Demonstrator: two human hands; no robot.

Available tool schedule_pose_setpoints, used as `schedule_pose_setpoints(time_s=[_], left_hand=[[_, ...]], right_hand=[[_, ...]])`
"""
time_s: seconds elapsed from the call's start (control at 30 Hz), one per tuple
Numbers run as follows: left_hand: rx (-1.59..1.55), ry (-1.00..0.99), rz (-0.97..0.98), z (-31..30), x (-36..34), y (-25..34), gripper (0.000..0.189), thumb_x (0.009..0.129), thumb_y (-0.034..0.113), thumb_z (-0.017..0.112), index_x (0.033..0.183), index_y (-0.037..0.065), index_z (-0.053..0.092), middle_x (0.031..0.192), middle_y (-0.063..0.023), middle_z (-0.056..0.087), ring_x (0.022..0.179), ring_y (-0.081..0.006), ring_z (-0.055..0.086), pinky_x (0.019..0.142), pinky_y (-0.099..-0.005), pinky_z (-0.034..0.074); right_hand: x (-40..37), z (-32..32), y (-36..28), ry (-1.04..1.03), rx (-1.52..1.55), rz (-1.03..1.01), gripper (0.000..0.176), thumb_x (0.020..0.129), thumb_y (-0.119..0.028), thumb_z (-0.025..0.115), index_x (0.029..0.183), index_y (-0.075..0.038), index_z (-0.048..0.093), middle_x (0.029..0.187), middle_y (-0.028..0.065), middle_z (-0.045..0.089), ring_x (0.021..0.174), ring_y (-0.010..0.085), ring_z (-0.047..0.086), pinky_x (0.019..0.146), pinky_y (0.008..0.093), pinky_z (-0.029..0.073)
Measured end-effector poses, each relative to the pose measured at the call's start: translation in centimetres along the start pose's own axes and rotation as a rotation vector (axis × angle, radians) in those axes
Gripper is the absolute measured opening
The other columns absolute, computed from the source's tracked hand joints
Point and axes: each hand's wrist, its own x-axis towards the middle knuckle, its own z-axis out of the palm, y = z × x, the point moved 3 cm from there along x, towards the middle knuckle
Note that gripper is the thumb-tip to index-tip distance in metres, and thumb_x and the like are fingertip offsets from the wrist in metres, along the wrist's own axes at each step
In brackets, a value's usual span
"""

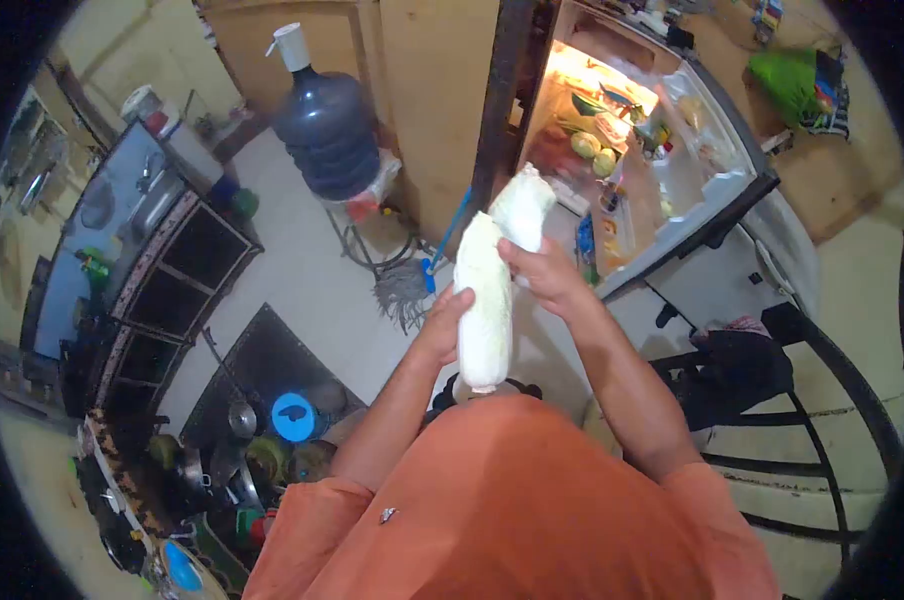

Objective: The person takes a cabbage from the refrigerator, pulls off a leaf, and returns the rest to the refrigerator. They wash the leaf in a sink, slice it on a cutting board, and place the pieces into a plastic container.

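Note:
Two long, pale white-green vegetables, possibly napa cabbages, are held up in front of my body. My left hand is wrapped round the side of the nearer long pale vegetable, its thumb on the front. This one stands almost upright, with a brownish stub at its lower end. Behind and to the right, the second long pale vegetable tilts away and is partly hidden by the first. My right hand grips its lower part, with the thumb close to or touching the nearer one.
An open refrigerator with lit shelves of vegetables stands ahead on the right. A water jug with a pump and a mop are ahead. Black chair rails lie at right, pots and a counter at left.

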Motion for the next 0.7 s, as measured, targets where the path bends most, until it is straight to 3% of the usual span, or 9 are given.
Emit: schedule_pose_setpoints(time_s=[0.03, 0.13, 0.23, 0.37, 0.5, 0.57, 0.63, 0.7], left_hand=[[-0.010, -0.003, -0.006, -1.0, 0.1, -0.1, 0.078, 0.083, 0.055, 0.059, 0.137, 0.004, 0.035, 0.117, -0.0179, 0.057, 0.096, -0.0328, 0.064, 0.082, -0.0455, 0.053], [-0.031, 0.054, -0.095, -3.0, 0.2, -0.1, 0.081, 0.087, 0.069, 0.037, 0.138, 0.006, 0.037, 0.117, -0.0179, 0.058, 0.097, -0.0347, 0.063, 0.082, -0.0473, 0.052], [-0.040, 0.032, -0.161, -3.5, -0.3, 0.9, 0.080, 0.088, 0.069, 0.032, 0.138, 0.007, 0.039, 0.115, -0.0183, 0.059, 0.096, -0.0360, 0.063, 0.082, -0.0487, 0.052], [-0.232, -0.037, -0.193, -2.8, -1.5, 2.5, 0.078, 0.089, 0.069, 0.031, 0.138, 0.008, 0.039, 0.112, -0.0201, 0.061, 0.093, -0.0392, 0.064, 0.080, -0.0497, 0.052], [-0.333, -0.094, -0.230, -2.6, -2.2, 2.6, 0.076, 0.089, 0.068, 0.031, 0.136, 0.009, 0.041, 0.108, -0.0236, 0.061, 0.088, -0.0429, 0.064, 0.076, -0.0507, 0.053], [-0.360, -0.101, -0.236, -2.0, -2.4, 2.8, 0.075, 0.090, 0.067, 0.030, 0.135, 0.009, 0.042, 0.106, -0.0246, 0.061, 0.087, -0.0435, 0.063, 0.075, -0.0507, 0.053], [-0.444, -0.159, -0.211, -0.7, -2.5, 3.3, 0.061, 0.095, 0.055, 0.033, 0.132, 0.007, 0.046, 0.110, -0.0159, 0.063, 0.089, -0.0342, 0.065, 0.077, -0.0502, 0.054], [-0.440, -0.173, -0.236, -0.1, -2.5, 3.0, 0.059, 0.095, 0.053, 0.035, 0.130, 0.007, 0.048, 0.106, -0.0171, 0.064, 0.087, -0.0344, 0.066, 0.076, -0.0500, 0.055]], right_hand=[[0.8, 0.1, 0.0, 0.009, -0.005, 0.007, 0.033, 0.087, -0.027, 0.068, 0.110, -0.005, 0.061, 0.095, 0.0014, 0.064, 0.081, 0.0119, 0.057, 0.072, 0.0289, 0.045], [3.5, 1.1, 0.6, -0.100, -0.007, 0.074, 0.040, 0.090, -0.033, 0.063, 0.116, -0.003, 0.058, 0.102, 0.0036, 0.064, 0.093, 0.0153, 0.060, 0.084, 0.0334, 0.047], [4.5, 2.1, 0.3, -0.119, 0.035, 0.131, 0.042, 0.090, -0.033, 0.062, 0.117, -0.002, 0.057, 0.105, 0.0078, 0.065, 0.098, 0.0197, 0.062, 0.089, 0.0365, 0.048], [5.3, 1.6, 2.1, -0.281, 0.136, 0.166, 0.039, 0.091, -0.028, 0.061, 0.118, -0.001, 0.054, 0.109, 0.0103, 0.063, 0.099, 0.0224, 0.062, 0.089, 0.0373, 0.049], [4.1, 2.7, 1.8, -0.318, 0.225, 0.127, 0.037, 0.090, -0.024, 0.062, 0.118, -0.002, 0.054, 0.107, 0.0090, 0.063, 0.099, 0.0212, 0.062, 0.089, 0.0368, 0.049], [3.4, 3.4, 1.2, -0.238, 0.251, 0.083, 0.036, 0.089, -0.021, 0.064, 0.119, -0.004, 0.053, 0.104, 0.0075, 0.063, 0.098, 0.0202, 0.062, 0.088, 0.0368, 0.049], [2.8, 3.3, 1.0, -0.245, 0.267, 0.048, 0.036, 0.089, -0.020, 0.064, 0.119, -0.004, 0.052, 0.104, 0.0072, 0.063, 0.098, 0.0199, 0.062, 0.088, 0.0369, 0.049], [2.3, 2.9, 0.8, -0.249, 0.280, 0.009, 0.037, 0.088, -0.020, 0.064, 0.120, -0.005, 0.052, 0.104, 0.0068, 0.062, 0.098, 0.0197, 0.061, 0.089, 0.0370, 0.049]])
